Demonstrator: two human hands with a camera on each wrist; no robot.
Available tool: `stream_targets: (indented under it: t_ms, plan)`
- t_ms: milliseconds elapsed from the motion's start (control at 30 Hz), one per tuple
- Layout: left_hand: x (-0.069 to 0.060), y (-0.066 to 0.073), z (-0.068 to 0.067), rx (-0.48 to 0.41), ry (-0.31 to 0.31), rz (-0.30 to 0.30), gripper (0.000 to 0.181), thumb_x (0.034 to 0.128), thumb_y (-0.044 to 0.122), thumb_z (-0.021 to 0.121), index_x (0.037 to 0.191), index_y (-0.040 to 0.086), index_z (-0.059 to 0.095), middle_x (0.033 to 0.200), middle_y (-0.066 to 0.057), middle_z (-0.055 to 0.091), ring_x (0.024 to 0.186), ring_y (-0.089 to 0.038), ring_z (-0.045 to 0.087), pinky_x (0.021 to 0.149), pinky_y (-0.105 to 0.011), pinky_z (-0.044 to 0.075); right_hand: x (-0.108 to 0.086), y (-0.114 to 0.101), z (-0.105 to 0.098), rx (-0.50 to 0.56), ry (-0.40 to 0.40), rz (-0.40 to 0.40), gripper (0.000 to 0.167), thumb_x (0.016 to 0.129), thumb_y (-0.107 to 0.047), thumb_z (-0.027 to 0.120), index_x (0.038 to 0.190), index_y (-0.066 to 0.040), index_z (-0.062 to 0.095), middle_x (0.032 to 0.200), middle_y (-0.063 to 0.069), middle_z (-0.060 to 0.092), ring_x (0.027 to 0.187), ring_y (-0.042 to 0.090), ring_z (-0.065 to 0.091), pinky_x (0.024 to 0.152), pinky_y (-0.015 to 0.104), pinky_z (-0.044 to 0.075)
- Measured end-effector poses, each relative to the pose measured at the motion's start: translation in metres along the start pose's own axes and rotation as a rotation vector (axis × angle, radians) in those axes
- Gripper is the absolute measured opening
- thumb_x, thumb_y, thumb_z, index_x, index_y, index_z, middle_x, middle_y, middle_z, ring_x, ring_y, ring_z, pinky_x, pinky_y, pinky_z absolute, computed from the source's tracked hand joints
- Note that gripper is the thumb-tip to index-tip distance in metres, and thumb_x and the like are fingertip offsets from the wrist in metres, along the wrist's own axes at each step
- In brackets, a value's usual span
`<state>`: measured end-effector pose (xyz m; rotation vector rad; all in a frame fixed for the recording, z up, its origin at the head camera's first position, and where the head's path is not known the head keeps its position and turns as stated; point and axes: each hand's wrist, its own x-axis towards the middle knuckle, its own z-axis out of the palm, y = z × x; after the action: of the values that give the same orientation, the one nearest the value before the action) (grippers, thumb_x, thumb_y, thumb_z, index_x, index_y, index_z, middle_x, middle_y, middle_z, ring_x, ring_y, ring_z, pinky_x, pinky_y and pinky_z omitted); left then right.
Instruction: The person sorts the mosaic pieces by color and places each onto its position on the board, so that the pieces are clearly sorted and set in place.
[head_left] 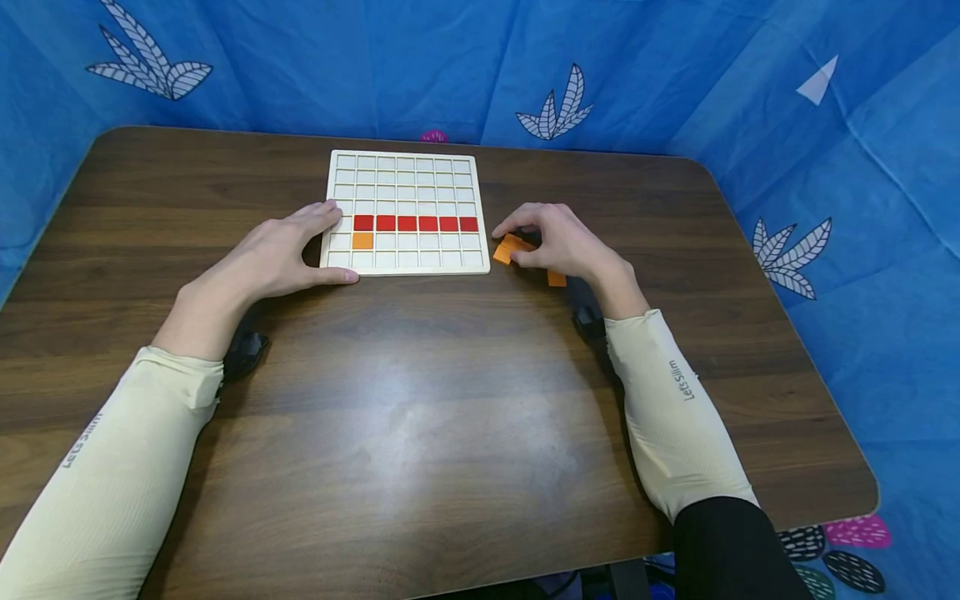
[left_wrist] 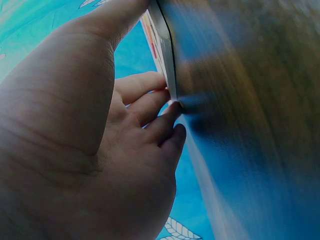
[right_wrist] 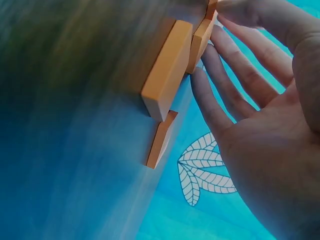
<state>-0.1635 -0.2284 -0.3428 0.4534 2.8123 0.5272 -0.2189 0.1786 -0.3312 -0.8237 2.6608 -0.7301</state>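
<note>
A white gridded board (head_left: pixel 406 262) lies near the back of the table, with a row of red square tiles (head_left: pixel 407 223) and one orange tile (head_left: pixel 363 241) below that row's left end. My left hand (head_left: pixel 273 254) touches the board's near-left corner, the thumb along the near edge and the fingers at the left edge. In the left wrist view its fingertips meet the board's side. Right of the board, my right hand (head_left: pixel 558 242) arches over loose orange tiles (right_wrist: pixel 167 70). Its thumb tip touches or nearly touches one orange tile (head_left: pixel 503 253); the index fingertip's contact is hidden.
Another orange tile (head_left: pixel 557 278) lies under the right hand's near side. The brown wooden table (head_left: pixel 420 400) has rounded corners. A blue patterned cloth (head_left: pixel 450 67) hangs along the back and right side. Dark wrist devices (head_left: pixel 244 354) sit beneath both wrists.
</note>
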Motion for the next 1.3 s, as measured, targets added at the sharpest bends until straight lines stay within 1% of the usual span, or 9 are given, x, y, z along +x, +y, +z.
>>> stream_targets:
  t_ms: [167,433,667,867,1033,1167,1300]
  plan:
    - [0.0006,-0.0002,0.0002,-0.004,0.004,0.003,0.113,0.0872,0.073,0.072,0.169,0.010,0.023,0.177,-0.014,0.014,0.161,-0.043,0.019,0.123,-0.070,0.023,0.0007,0.0014,0.0015,-0.010,-0.003,-0.006,0.039,0.094,-0.003,0.075,0.130,-0.017,0.074,0.136,0.002,0.067,0.120,0.023,0.054,0.112,0.044,0.048]
    - [0.0001,-0.0020,0.0008,-0.009,0.006,0.003,0.113,0.0874,0.072,0.072,0.169,0.011,0.023,0.177,-0.012,0.013,0.161,-0.043,0.018,0.124,-0.069,0.023,0.0016,-0.0008,0.0027,-0.024,0.046,0.004,0.031,0.094,-0.001,0.077,0.124,-0.011,0.077,0.128,0.006,0.071,0.116,0.024,0.058,0.112,0.044,0.050]
    - [-0.0004,-0.0018,0.0007,-0.008,0.004,0.000,0.113,0.0876,0.072,0.072,0.169,0.010,0.023,0.177,-0.013,0.013,0.161,-0.043,0.018,0.124,-0.069,0.024,0.0028,-0.0010,0.0030,-0.060,0.065,0.022,0.028,0.094,-0.008,0.079,0.122,-0.010,0.077,0.123,0.007,0.071,0.110,0.024,0.059,0.108,0.042,0.052]
    - [0.0002,-0.0012,0.0001,-0.004,0.006,0.007,0.113,0.0878,0.072,0.072,0.168,0.010,0.023,0.177,-0.014,0.014,0.161,-0.042,0.018,0.124,-0.069,0.024,0.0031,-0.0002,0.0038,-0.073,0.087,0.006,0.026,0.095,-0.014,0.081,0.121,-0.010,0.078,0.117,0.006,0.071,0.107,0.024,0.059,0.104,0.041,0.052]
    - [0.0002,-0.0010,-0.0001,-0.002,0.007,0.007,0.113,0.0879,0.072,0.072,0.168,0.010,0.023,0.177,-0.014,0.014,0.161,-0.043,0.019,0.124,-0.069,0.024,0.0038,0.0004,0.0051,-0.074,0.131,-0.005,0.025,0.095,-0.018,0.080,0.119,-0.011,0.077,0.114,0.005,0.070,0.105,0.023,0.060,0.101,0.039,0.055]
    - [0.0003,-0.0010,-0.0002,-0.004,0.004,0.003,0.113,0.0875,0.072,0.071,0.168,0.010,0.023,0.177,-0.014,0.014,0.161,-0.043,0.019,0.124,-0.068,0.024,0.0046,-0.0012,0.0057,-0.061,0.164,-0.005,0.024,0.096,-0.019,0.080,0.118,-0.010,0.077,0.113,0.005,0.070,0.103,0.023,0.061,0.100,0.039,0.056]
    - [-0.0001,-0.0012,-0.0004,-0.008,0.001,-0.003,0.114,0.0871,0.073,0.072,0.168,0.009,0.022,0.177,-0.014,0.013,0.161,-0.045,0.019,0.124,-0.069,0.024,0.0067,-0.0058,0.0061,-0.055,0.173,-0.004,0.025,0.095,-0.018,0.080,0.118,-0.008,0.077,0.115,0.007,0.071,0.104,0.023,0.062,0.101,0.039,0.056]
